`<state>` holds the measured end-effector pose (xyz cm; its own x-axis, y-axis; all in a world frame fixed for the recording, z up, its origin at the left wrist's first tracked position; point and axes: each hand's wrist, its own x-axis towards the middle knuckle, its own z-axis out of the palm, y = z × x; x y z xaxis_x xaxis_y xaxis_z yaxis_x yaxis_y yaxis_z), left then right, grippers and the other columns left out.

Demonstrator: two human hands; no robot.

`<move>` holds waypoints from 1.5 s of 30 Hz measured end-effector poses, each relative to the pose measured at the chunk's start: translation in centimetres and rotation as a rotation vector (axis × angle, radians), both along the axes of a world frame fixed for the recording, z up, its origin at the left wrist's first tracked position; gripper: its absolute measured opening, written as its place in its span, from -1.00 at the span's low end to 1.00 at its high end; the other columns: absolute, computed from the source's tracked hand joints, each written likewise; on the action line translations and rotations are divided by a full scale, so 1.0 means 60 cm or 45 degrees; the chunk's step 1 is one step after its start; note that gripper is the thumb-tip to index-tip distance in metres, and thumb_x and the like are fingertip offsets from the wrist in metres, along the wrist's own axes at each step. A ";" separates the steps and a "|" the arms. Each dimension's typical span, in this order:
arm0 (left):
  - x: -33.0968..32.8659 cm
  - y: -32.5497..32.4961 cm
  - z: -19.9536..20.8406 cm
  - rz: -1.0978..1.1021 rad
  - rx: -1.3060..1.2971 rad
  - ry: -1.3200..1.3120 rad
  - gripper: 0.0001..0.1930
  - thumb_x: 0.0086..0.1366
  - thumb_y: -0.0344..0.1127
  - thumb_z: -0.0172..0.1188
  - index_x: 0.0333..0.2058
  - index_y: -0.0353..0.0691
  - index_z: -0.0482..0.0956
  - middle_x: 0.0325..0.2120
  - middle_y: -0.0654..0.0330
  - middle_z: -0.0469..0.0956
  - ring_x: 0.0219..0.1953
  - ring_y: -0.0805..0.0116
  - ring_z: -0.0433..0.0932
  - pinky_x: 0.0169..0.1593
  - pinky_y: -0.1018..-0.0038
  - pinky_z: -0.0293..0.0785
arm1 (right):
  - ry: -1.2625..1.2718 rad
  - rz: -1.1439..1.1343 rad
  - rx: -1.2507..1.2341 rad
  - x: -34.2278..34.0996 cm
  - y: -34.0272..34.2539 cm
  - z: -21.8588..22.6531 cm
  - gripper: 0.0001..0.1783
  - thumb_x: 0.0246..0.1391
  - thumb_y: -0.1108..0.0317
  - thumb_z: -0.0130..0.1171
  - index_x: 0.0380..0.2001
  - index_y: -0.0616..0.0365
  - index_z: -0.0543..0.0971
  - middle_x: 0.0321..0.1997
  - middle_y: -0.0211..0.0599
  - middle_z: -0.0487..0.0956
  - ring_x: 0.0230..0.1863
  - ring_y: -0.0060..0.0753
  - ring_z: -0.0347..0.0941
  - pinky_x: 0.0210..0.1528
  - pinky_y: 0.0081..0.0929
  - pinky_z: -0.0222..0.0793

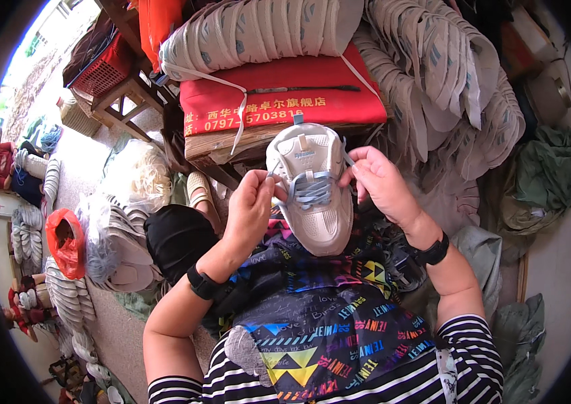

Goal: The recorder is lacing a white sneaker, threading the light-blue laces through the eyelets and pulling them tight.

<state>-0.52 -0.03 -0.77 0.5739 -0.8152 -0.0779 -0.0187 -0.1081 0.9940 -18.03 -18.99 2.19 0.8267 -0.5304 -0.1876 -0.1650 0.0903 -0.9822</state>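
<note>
A pale grey-white shoe upper (324,227) lies before me above my lap, its toe pointing toward me. Light blue shoelace (313,190) criss-crosses its middle, with the ends coming out at both sides near the tongue (304,153). At its left edge, my left hand (250,205) is closed in a pinch on the lace. My right hand (381,183) pinches the lace on the other side with thumb and forefinger. Part of the lace is hidden by the fingers.
Ahead stands a wooden stool with a red printed cover (279,101); a thin dark tool (302,89) and a row of nested shoe uppers (258,37) lie on it. More uppers (433,60) hang at right. A red plastic bag (65,242) and bundled uppers (70,296) sit at left.
</note>
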 end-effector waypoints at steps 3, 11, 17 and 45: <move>0.001 0.006 -0.001 -0.023 -0.022 0.051 -0.81 0.47 -0.30 -0.04 -0.17 -0.30 0.47 -0.50 0.32 0.52 -0.53 0.71 0.36 -0.49 0.74 0.26 | 0.151 0.113 0.021 -0.008 -0.005 0.006 -0.80 0.30 0.33 0.00 -0.13 0.25 0.43 -0.36 -0.39 0.59 -0.52 -0.79 0.33 -0.49 -0.71 0.29; 0.000 0.006 0.018 -0.134 0.228 -0.069 -0.76 0.42 -0.29 0.08 -0.37 -0.35 0.54 -0.58 0.48 0.42 -0.52 0.75 0.24 -0.48 0.69 0.15 | -0.055 0.032 -0.254 -0.002 0.009 0.003 -0.83 0.29 0.36 0.07 -0.18 0.22 0.55 -0.42 -0.60 0.48 -0.39 -0.80 0.32 -0.34 -0.74 0.29; 0.012 -0.006 0.026 -0.132 0.301 0.170 -0.77 0.37 -0.28 0.11 -0.43 -0.30 0.54 -0.59 0.46 0.43 -0.55 0.72 0.27 -0.49 0.68 0.16 | -0.048 0.003 -0.350 0.003 0.006 0.008 -0.82 0.28 0.35 0.10 -0.19 0.24 0.57 -0.39 -0.61 0.47 -0.39 -0.82 0.28 -0.32 -0.75 0.27; 0.068 -0.034 0.120 -0.488 0.017 -1.501 -0.58 0.00 -0.41 0.38 -0.14 -0.19 0.47 0.00 0.09 0.37 -0.05 0.01 0.46 -0.03 0.24 0.46 | 0.056 -0.023 -0.571 -0.012 0.005 0.005 -0.83 0.16 0.27 0.21 -0.33 0.15 0.62 -0.54 -0.38 0.56 -0.48 -0.59 0.46 -0.38 -0.55 0.34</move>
<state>3.56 -2.08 6.41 0.0241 -0.9490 0.3144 -0.9331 0.0916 0.3478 -18.77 -18.69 2.46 0.8127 -0.5819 0.0292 -0.2101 -0.3394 -0.9169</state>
